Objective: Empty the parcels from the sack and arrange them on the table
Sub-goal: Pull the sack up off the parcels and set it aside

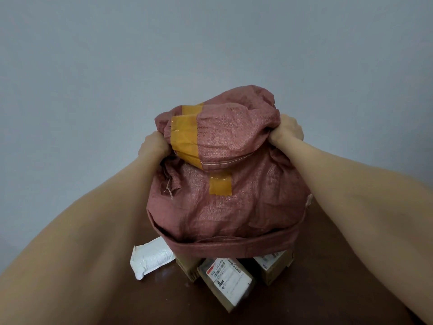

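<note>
Left hand (153, 145) and right hand (287, 131) each clutch a fistful of the upturned sack (229, 202) (mouth down on the table (117, 301)), parcels (226, 281) showing under its rim. Lifting straight up, evenly, with a gentle shake, should free the rest.

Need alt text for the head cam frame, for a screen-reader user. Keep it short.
A left hand and a right hand grip the bunched top of an upturned reddish woven sack, mouth down over a dark brown table. A white padded mailer and cardboard boxes poke out beneath its rim; yellow tape patches the sack.
</note>
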Available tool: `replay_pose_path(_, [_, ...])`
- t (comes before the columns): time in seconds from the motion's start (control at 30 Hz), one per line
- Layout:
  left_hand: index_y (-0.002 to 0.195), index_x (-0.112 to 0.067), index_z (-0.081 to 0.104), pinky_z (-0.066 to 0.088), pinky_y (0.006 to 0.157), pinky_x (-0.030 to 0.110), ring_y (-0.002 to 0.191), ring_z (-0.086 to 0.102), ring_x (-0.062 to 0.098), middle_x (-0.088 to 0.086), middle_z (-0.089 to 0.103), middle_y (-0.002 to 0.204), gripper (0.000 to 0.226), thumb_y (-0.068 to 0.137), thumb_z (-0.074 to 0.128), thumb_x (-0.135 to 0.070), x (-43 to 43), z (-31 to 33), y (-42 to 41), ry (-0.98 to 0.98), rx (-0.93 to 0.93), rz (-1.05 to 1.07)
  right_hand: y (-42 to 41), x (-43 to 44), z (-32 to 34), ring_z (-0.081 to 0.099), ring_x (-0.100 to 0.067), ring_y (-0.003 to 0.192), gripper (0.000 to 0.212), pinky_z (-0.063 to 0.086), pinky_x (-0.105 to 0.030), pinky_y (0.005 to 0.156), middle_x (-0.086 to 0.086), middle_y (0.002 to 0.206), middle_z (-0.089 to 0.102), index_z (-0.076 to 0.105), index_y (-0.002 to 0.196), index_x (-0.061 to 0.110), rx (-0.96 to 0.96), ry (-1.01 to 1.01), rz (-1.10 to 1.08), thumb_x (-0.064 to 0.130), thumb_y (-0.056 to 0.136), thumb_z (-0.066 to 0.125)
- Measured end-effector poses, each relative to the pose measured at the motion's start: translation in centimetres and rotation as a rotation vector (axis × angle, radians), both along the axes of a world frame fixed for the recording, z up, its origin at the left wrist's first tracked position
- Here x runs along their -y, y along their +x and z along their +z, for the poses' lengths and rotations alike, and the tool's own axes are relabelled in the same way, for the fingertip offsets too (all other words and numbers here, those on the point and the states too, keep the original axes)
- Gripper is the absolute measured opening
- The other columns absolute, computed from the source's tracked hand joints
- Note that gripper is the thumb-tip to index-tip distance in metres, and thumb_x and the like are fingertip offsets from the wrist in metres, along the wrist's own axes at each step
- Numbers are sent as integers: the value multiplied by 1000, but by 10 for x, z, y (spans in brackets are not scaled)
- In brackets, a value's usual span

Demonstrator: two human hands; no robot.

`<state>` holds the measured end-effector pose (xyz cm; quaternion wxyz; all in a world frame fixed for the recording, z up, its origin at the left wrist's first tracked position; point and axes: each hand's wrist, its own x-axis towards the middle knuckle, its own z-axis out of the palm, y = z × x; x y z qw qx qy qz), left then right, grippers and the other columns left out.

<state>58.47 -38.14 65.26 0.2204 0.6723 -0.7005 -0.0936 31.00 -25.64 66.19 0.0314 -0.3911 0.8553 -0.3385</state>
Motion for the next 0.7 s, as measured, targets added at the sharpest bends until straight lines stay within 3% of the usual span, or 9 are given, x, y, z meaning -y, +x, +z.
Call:
replay_pose_path(0.17, [116,-4,57,46,85,40,109,57,38,20,58,119,30,87,57,-13,-2,4,-1,-23,-66,1,1,-1,0,57,-36,112,29,38,-30,76,-13,121,61,64,111,14,-1,-38,0,18,93,41])
replay_pose_path(0.47, [108,0,57,47,81,39,105,58,39,22,59,116,24,87,53,-10,-4,12,-5,-54,-113,4,3,0,9,55,-36,114,31,40,-31,81,-13,125,59,63,116,16,37,-67,-2,22,94,41])
replay_pose_path(0.7, [112,-1,57,46,86,41,108,57,39,21,58,119,26,88,52,-12,-7,12,-7,-75,-131,44,3,0,17,56,-33,115,33,41,-32,85,-11,126,60,63,117,20,56,-71,-34,25,94,39])
